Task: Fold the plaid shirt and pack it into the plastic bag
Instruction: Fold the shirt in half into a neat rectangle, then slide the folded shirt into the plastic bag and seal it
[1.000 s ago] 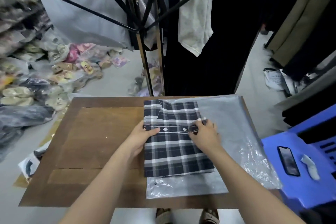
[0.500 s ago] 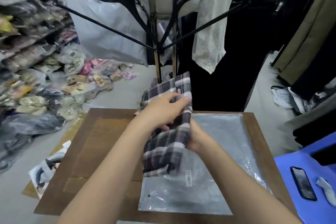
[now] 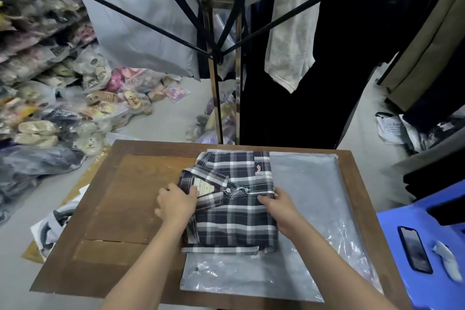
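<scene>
From the head camera, I take the wooden table (image 3: 130, 209) as my landmark. The plaid shirt (image 3: 234, 204) lies folded on the table's right half, collar side up with the neck label showing, resting on top of the flat plastic bag (image 3: 309, 199), which spreads out beyond the shirt toward the table's right edge and toward me. I read that stacking as deliberate: the bag sits ready underneath so the folded bundle needs only a short move to go in.

My left hand (image 3: 176, 202) presses against the shirt's left edge at the collar, fingers loosely curled, thumb on the label, pinning rather than gripping. My right hand (image 3: 278, 205) meets the right edge, fingers tucked against the fold; I cannot tell whether they pinch any cloth. Both hands bracket the bundle, I judge, to square it and keep the fold from springing open.

Beyond the table's right edge, a phone (image 3: 415, 249) lies on a blue stool (image 3: 392, 246), clear of the work.
</scene>
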